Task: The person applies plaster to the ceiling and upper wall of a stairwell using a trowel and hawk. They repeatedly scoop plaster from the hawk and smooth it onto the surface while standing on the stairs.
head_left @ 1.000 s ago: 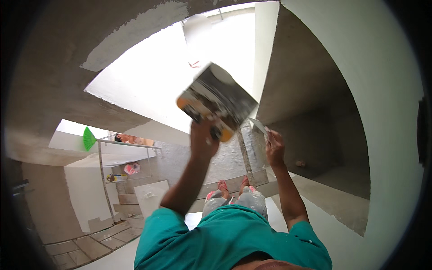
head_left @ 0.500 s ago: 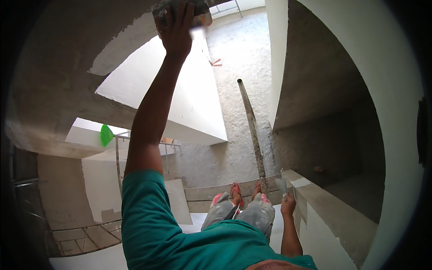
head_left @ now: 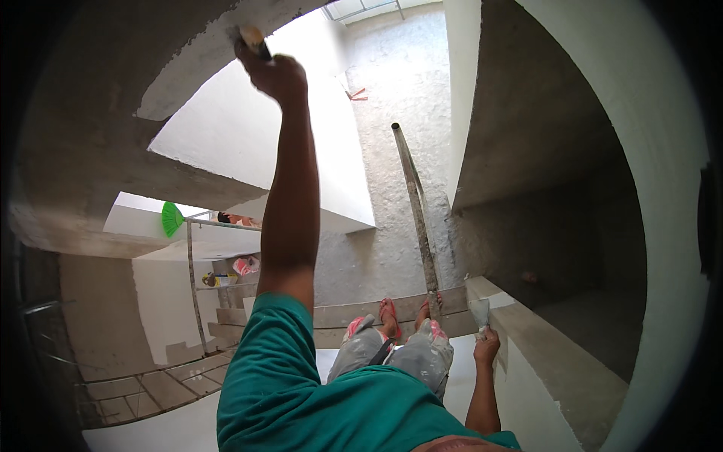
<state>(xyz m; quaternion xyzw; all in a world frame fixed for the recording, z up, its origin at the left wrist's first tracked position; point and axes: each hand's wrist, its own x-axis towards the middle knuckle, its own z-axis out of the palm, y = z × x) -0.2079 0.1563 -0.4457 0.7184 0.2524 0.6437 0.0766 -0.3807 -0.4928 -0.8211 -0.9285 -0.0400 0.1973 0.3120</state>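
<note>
My left arm stretches up and forward, and my left hand (head_left: 280, 77) is closed round a plastering trowel (head_left: 254, 42) with a dark and tan grip. Its blade is mostly hidden and blurred. The trowel is at a pale strip of plaster (head_left: 177, 84) with a ragged edge, which runs along the darker grey overhead surface. Low on the right, my right hand (head_left: 486, 346) grips a putty knife (head_left: 480, 311), its broad blade pointing up and smeared with pale material. It is beside the grey ledge.
I stand on wooden planks (head_left: 343, 315) in red sandals. A long metal pole (head_left: 416, 200) rises in front of my feet. To the left are a metal scaffold frame (head_left: 191, 286), a green broom head (head_left: 172, 218) and a yellow-and-white container (head_left: 220, 279). A grey ledge (head_left: 542, 343) runs along my right.
My left hand has moved left and slightly down, turning the trowel from flat against the surface to edge-on. My right hand stays low with the putty knife. The view has shifted slightly.
</note>
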